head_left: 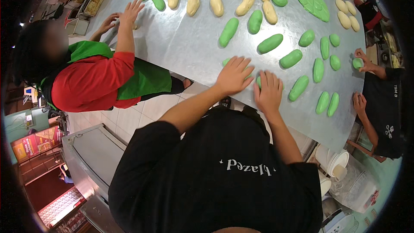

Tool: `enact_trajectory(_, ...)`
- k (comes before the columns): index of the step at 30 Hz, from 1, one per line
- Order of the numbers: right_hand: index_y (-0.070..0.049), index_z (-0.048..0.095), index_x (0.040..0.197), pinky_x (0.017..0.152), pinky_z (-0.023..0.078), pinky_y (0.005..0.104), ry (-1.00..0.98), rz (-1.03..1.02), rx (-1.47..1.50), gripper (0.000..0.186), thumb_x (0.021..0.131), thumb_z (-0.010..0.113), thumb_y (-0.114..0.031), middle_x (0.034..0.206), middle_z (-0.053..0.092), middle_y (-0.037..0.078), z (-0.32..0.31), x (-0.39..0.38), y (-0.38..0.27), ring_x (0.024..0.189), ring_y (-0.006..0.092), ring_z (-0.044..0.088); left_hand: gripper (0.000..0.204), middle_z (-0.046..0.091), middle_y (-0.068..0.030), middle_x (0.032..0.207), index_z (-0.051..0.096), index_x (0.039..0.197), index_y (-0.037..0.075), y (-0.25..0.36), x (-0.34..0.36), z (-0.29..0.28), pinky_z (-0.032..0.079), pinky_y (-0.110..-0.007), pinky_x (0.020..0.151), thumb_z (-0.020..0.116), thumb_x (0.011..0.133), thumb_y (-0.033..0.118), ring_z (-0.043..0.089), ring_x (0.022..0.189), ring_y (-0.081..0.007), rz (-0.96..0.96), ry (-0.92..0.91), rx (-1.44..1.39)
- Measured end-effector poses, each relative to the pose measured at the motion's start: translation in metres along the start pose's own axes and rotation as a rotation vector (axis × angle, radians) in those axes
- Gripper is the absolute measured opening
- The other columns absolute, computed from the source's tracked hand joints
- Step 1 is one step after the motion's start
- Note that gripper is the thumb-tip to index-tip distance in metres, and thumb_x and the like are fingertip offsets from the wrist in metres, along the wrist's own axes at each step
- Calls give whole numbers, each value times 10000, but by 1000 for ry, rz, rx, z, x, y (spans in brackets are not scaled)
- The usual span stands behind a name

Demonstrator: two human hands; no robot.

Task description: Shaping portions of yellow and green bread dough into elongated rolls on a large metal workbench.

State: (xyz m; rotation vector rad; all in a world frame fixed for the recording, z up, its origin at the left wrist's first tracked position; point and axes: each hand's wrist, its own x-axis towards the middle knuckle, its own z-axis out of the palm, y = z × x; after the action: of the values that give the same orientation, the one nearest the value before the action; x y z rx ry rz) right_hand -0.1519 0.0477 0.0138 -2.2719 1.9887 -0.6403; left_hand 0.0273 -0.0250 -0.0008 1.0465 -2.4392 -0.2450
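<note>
Fingers on our left hand and right hand spread loosely over smooth green dough, not closed round it. Fat rolls lie at one o'clock. Our shiny metal worktop has bare room at ten, its edge at six.

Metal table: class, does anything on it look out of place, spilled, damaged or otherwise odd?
One oddity: the flat green slab, at the picture's upper right on the metal table, is broad and line-marked, unlike the smaller, plump green lumps. No spill shows.
</note>
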Motion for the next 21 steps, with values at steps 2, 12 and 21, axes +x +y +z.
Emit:
enact_trajectory(2,-58,601,1266,1115,280,537,26,-44,-52,463,890,602,-327,1323,554,168,-9,-27,-4,1281,360,465,515,530,-181,1346,587,1266,92,12,-26,-13,345,-521,1076,692,810,308,494,1246,-368,43,42,-36)
enact_trajectory(12,-69,589,1277,1099,286,572,42,-16,-81,480,886,612,-347,1319,552,159,-6,25,-3,1258,375,482,464,570,-176,1247,614,1184,77,4,15,-16,385,-510,1021,700,807,333,531,1174,-358,-3,44,-18)
enact_trajectory(21,-122,629,1205,1008,335,506,3,-55,-75,403,887,596,-369,1196,578,122,-8,-30,-12,1145,298,513,494,554,-189,1244,621,1180,101,27,-22,-19,344,-518,1045,682,797,407,508,1188,-361,-35,-31,15)
